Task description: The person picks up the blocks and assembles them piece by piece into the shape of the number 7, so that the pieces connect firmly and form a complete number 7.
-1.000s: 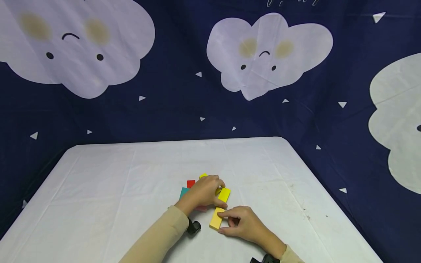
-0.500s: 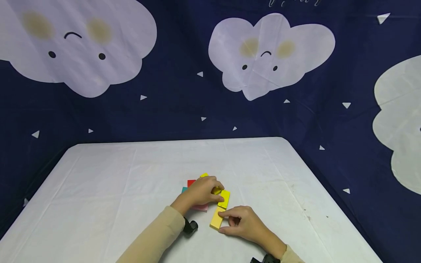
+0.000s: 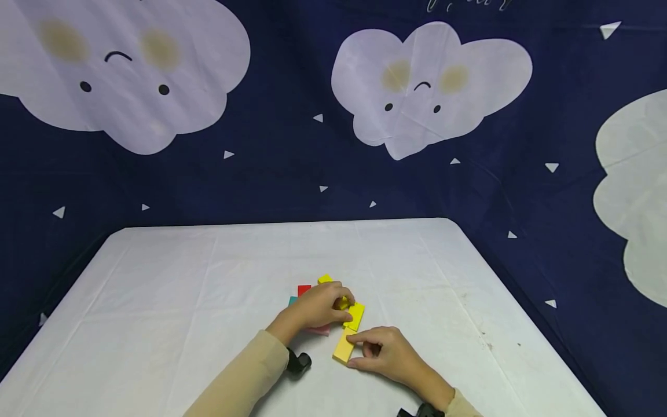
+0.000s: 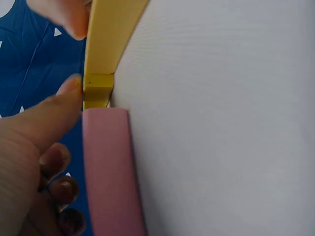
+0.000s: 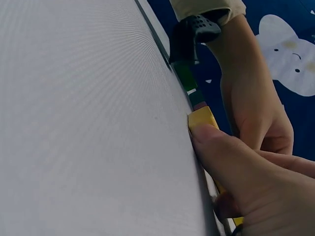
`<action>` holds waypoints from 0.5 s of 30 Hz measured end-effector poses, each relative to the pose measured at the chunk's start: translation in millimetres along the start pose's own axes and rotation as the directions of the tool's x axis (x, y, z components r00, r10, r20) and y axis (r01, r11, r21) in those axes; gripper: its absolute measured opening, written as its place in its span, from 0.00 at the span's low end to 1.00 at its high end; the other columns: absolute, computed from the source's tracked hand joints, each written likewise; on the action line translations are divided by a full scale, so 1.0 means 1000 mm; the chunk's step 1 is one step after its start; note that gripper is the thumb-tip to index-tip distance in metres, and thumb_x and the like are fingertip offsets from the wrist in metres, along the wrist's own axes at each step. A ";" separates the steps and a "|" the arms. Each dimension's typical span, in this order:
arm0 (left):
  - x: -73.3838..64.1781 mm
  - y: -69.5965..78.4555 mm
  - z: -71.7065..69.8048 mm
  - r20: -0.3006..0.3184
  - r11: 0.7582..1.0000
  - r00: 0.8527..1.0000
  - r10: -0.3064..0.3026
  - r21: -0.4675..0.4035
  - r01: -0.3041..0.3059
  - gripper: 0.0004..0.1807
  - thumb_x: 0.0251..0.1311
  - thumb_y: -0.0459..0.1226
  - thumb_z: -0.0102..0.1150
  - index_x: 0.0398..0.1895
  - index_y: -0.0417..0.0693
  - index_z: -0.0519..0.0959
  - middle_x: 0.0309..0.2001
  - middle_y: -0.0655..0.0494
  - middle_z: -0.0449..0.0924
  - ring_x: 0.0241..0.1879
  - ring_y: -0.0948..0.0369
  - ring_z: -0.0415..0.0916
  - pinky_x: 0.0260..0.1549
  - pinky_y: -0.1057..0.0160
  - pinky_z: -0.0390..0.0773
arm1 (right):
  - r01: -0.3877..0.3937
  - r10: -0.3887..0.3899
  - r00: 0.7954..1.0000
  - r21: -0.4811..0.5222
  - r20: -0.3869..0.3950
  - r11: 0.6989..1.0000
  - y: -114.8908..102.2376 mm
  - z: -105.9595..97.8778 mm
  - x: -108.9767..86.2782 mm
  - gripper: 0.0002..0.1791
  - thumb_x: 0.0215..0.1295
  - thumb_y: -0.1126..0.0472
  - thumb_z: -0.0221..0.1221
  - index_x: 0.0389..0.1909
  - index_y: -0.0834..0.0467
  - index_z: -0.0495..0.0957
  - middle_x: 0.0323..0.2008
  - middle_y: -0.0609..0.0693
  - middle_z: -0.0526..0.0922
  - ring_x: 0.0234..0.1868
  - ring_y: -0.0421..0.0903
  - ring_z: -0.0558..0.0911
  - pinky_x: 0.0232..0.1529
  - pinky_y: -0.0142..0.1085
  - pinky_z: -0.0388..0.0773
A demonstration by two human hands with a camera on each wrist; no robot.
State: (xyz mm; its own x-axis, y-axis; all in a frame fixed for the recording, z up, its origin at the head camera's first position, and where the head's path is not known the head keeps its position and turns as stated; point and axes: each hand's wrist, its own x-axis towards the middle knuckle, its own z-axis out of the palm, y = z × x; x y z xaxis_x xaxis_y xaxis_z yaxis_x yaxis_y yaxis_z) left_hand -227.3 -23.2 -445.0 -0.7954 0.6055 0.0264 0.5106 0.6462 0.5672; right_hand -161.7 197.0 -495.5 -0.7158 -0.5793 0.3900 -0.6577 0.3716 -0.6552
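In the head view a pale yellow block (image 3: 344,346) lies on the white table. The thumb and index finger of my right hand (image 3: 388,356) pinch it along its right side. A bright yellow block (image 3: 355,316) touches its far end, slightly offset. My left hand (image 3: 320,305) reaches over from the left, thumb and index finger at this bright yellow block. A pink block (image 4: 110,167) stands beside the row in the left wrist view. Under the left hand, other blocks are partly hidden. The right wrist view shows the right thumb on the pale block's end (image 5: 202,117).
Past the left hand lie a red block (image 3: 304,290), a teal block (image 3: 293,300) and another yellow block (image 3: 325,279). A white cloth covers the table (image 3: 182,324). Behind it hangs a dark blue curtain (image 3: 276,168) with printed clouds.
My left hand has drawn slightly back and to the left. The bright yellow block has shifted a little nearer, against the pale one. My right hand stays nearly still.
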 end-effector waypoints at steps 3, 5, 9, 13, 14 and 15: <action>-0.005 -0.001 0.001 0.001 0.999 1.000 0.017 -0.035 -0.017 0.07 0.61 0.43 0.68 0.38 0.55 0.81 0.30 0.64 0.73 0.27 0.68 0.67 0.29 0.71 0.69 | 0.016 -0.016 0.999 -0.008 -0.032 1.000 0.001 -0.001 0.000 0.17 0.54 0.52 0.73 0.44 0.50 0.86 0.22 0.35 0.77 0.23 0.25 0.69 0.22 0.23 0.71; -0.008 -0.001 0.001 0.005 0.998 1.000 0.021 -0.051 -0.021 0.06 0.61 0.42 0.68 0.36 0.55 0.80 0.30 0.66 0.74 0.27 0.69 0.66 0.29 0.71 0.69 | 0.026 -0.028 0.997 -0.029 -0.066 0.999 0.001 -0.002 -0.001 0.14 0.53 0.53 0.73 0.41 0.50 0.86 0.22 0.35 0.77 0.23 0.25 0.69 0.22 0.23 0.71; -0.014 -0.003 0.002 0.013 0.998 1.000 0.026 -0.062 -0.025 0.07 0.60 0.43 0.68 0.38 0.55 0.83 0.28 0.67 0.75 0.22 0.70 0.67 0.27 0.72 0.69 | 0.025 -0.036 0.993 -0.098 -0.115 0.995 0.003 -0.003 0.000 0.12 0.53 0.53 0.73 0.38 0.48 0.86 0.22 0.35 0.78 0.22 0.26 0.69 0.22 0.22 0.69; -0.022 -0.003 0.000 0.017 0.998 0.999 0.044 -0.036 -0.043 0.12 0.60 0.44 0.69 0.45 0.54 0.86 0.25 0.66 0.73 0.22 0.70 0.66 0.26 0.72 0.68 | 0.013 -0.037 0.989 -0.162 -0.145 0.987 0.003 -0.004 0.002 0.15 0.51 0.52 0.73 0.40 0.51 0.86 0.22 0.34 0.77 0.22 0.26 0.68 0.23 0.21 0.69; -0.024 -0.003 0.000 0.017 0.999 0.999 0.051 -0.018 -0.051 0.13 0.59 0.45 0.69 0.47 0.54 0.87 0.25 0.66 0.73 0.23 0.70 0.66 0.26 0.72 0.68 | 0.009 -0.036 0.988 -0.173 -0.150 0.985 0.003 -0.004 0.002 0.16 0.51 0.52 0.73 0.40 0.51 0.87 0.21 0.34 0.77 0.22 0.26 0.68 0.23 0.21 0.68; -0.026 -0.003 0.000 0.018 0.998 0.998 0.059 0.004 -0.059 0.15 0.59 0.45 0.69 0.48 0.55 0.87 0.26 0.67 0.72 0.25 0.70 0.66 0.27 0.72 0.67 | 0.002 -0.030 0.988 -0.179 -0.154 0.984 0.003 -0.004 0.003 0.16 0.50 0.51 0.74 0.40 0.52 0.87 0.21 0.34 0.77 0.22 0.26 0.68 0.23 0.21 0.68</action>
State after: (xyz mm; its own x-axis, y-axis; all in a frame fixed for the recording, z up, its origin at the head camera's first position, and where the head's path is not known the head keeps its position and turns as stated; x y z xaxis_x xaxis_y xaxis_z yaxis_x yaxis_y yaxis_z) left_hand -208.3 -40.7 -447.2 -0.7581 0.6506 0.0453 0.5579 0.6109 0.5617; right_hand -166.1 198.9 -493.9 -0.7232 -0.4715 0.5048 -0.6907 0.4943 -0.5278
